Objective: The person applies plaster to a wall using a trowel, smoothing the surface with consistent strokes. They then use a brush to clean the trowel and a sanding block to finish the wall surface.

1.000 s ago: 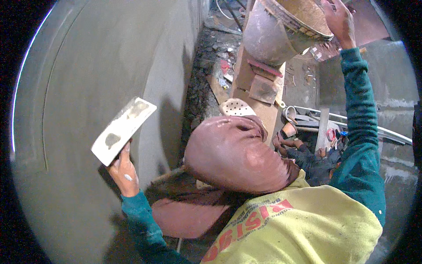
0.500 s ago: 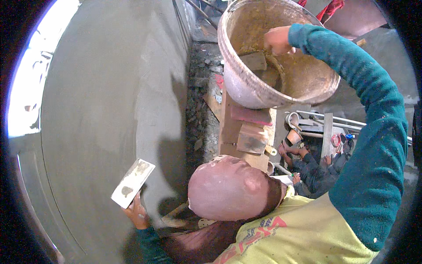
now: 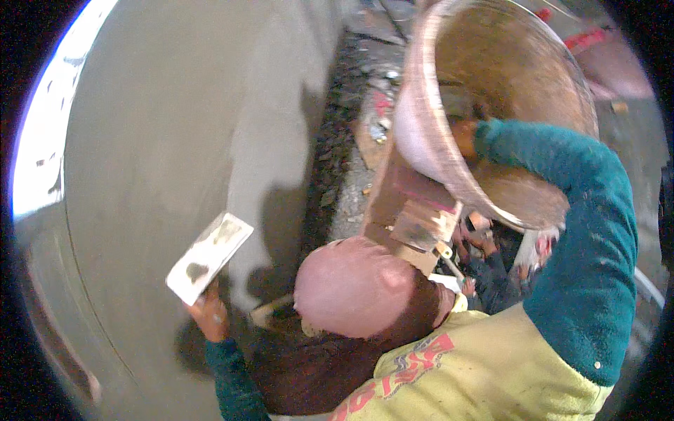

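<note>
- Our left hand (image 3: 208, 314) grips a pale rectangular board (image 3: 210, 257) near its lower end, with the fingers mostly hidden behind it; the board tilts, its upper end leaning to the right, and its near face carries two grey patches.
- Our right hand (image 3: 465, 137) reaches inside a large, worn bucket (image 3: 419, 133), past the rim; it is blurred and in shadow, so we cannot tell whether its fingers are spread or closed on something.
- Close to us, we see our yellow shirt (image 3: 484, 368) with red and dark print, and our teal sleeve (image 3: 586, 238) bent around toward the bucket's mouth.
- Our bent knee (image 3: 358, 284), in dusty brownish-pink cloth, sits between the pale board and the bucket.
- Beyond our knee runs a wooden plank (image 3: 379, 205); on it, near the bucket's lower side, we see a reddish slab (image 3: 425, 191) and a smaller smeared board (image 3: 420, 226).
- Lower down, right of the plank, we make out a co-worker in dark clothes (image 3: 495, 277), partly hidden by the bucket.
- Left of us rises a smooth grey wall (image 3: 154, 140); we cannot tell whether the pale board touches it.
- Rubble (image 3: 344, 140) lines the wall's foot, and a bright opening (image 3: 42, 126) shows at the far left.
</note>
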Tool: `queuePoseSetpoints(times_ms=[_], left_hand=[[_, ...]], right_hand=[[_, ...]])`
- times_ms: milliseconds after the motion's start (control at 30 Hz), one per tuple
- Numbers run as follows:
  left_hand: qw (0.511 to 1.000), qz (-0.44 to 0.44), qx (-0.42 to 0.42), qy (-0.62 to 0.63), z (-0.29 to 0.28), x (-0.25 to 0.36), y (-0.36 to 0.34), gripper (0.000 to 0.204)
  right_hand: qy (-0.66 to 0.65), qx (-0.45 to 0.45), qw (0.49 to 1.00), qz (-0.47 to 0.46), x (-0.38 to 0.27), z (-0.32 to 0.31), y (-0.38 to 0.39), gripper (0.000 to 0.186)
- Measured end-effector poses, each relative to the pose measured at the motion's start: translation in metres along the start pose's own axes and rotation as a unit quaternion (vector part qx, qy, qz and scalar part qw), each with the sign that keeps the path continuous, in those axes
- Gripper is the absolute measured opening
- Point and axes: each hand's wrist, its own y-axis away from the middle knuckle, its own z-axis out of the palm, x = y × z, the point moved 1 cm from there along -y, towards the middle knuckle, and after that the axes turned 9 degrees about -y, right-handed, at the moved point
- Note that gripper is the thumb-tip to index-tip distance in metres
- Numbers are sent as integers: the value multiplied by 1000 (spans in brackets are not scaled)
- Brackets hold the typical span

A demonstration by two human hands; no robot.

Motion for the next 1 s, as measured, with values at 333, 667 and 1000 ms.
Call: queuePoseSetpoints(times_ms=[333, 667, 1000], left_hand=[[983, 141, -41, -108, 37, 36, -22, 32], [995, 84, -31, -37, 116, 63, -40, 25], [952, 293, 72, -59, 141, 49, -24, 28]], right_hand=[[-377, 67, 924, 5, 50, -22, 105, 40], [-499, 532, 683, 40, -6, -161, 417, 32], [-496, 631, 569, -181, -221, -266, 360, 30]])
